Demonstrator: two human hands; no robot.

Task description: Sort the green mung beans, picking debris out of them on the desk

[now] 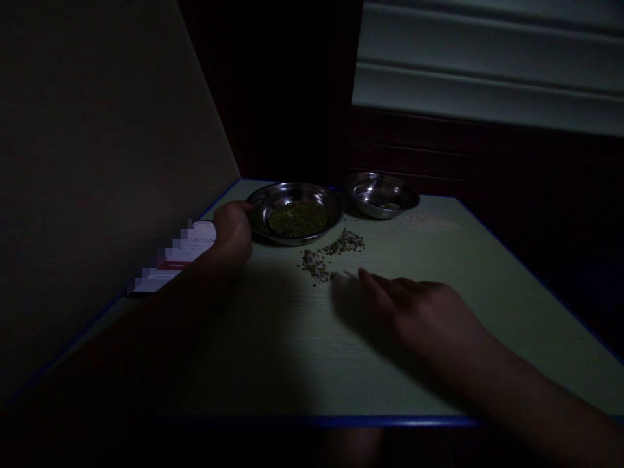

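My left hand [234, 229] is closed on the left rim of a shallow steel bowl [336, 211]. Small green beans [298, 220], which look like mung beans, lie heaped in it. In front of the bowl, a loose pile of mixed green beans and pale grains [319, 263] is scattered on the table. My right hand [426, 312] hovers low over the table, just right of the pile, its fingers pressed together. A faint pale sliver shows by its fingertips; the dim light hides what it is.
A second steel bowl [380, 211] with a little at its bottom stands at the back right. Pale grains [426, 222] are spread beside it. A phone-like flat object with a lit screen [188, 244] leans along the left edge, by the wall. Blue edging [390, 421] borders the pale green table [273, 364].
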